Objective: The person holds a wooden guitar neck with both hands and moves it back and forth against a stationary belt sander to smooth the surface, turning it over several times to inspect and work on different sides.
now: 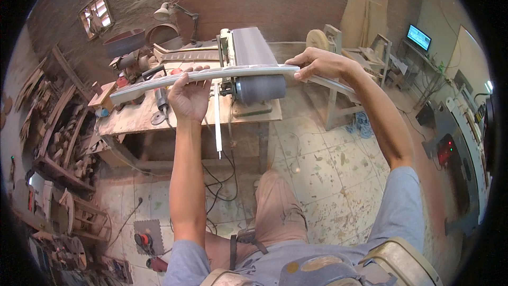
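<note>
I hold a long, narrow pale-grey strip (pixel 151 85) crosswise in front of a belt sander (pixel 251 45). Whether it is wood or metal I cannot tell. My left hand (pixel 190 94) grips it from below, left of the sander, with fingertips showing over its far edge. Toward its right end my right hand (pixel 321 64) pinches it between thumb and fingers. The strip passes over the sander's near roller (pixel 260 89); I cannot tell if it touches the belt. A thin white bar (pixel 217 127) juts down from beside the roller.
A wooden workbench (pixel 243 114) carries the sander, a power tool (pixel 161 98) and a desk lamp (pixel 162 12). Black cables (pixel 218 185) lie on the tiled floor. Shelves of wood pieces (pixel 63 127) stand left. Right are a wooden stand (pixel 333 107) and a lit screen (pixel 418 37).
</note>
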### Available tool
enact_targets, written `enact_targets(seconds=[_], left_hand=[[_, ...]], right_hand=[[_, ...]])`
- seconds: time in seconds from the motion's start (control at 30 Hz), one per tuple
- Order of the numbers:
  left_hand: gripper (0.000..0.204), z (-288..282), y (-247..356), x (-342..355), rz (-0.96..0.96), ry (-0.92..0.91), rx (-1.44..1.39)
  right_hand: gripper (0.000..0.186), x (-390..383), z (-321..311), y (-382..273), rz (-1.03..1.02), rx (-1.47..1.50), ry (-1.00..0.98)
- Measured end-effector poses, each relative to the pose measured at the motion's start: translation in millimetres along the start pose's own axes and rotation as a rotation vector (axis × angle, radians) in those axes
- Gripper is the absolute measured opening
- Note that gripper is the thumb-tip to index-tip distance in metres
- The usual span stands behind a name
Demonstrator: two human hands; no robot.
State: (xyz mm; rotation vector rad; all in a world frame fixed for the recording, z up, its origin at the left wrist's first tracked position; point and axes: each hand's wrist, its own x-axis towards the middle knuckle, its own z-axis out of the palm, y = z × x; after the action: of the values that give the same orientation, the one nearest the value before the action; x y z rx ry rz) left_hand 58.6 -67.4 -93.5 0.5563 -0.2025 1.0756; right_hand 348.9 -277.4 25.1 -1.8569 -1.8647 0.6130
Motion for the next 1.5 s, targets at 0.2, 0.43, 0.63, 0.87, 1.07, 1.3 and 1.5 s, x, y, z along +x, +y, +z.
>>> enact_targets(seconds=[0.2,0.43,0.63,0.87,1.07,1.3,1.5], left_hand=[[0.015,3,5,0,0.011,0.044,0.035],[0.027,-1,12,9,-0.048,-0.102,-0.111],[0.034,16,8,14,-0.04,-0.091,-0.218],[0.039,2,8,-1,-0.015,-0.119,-0.089],[0.034,-2,11,-3,-0.011,-0.002,0.016],[0.033,-8,14,0,-0.014,-0.001,0.012],[0.035,-2,14,9,-0.016,-0.069,-0.064]], right_hand=[[0.06,9,-10,3,0.032,-0.05,-0.087],[0.059,7,22,26,-0.396,-0.487,0.329],[0.054,8,52,39,-0.646,-0.805,0.832],[0.059,4,21,20,-0.33,-0.426,0.282],[0.075,11,-2,13,-0.048,-0.046,-0.014],[0.075,12,-10,7,-0.021,-0.083,-0.048],[0.056,3,24,20,-0.37,-0.432,0.307]])
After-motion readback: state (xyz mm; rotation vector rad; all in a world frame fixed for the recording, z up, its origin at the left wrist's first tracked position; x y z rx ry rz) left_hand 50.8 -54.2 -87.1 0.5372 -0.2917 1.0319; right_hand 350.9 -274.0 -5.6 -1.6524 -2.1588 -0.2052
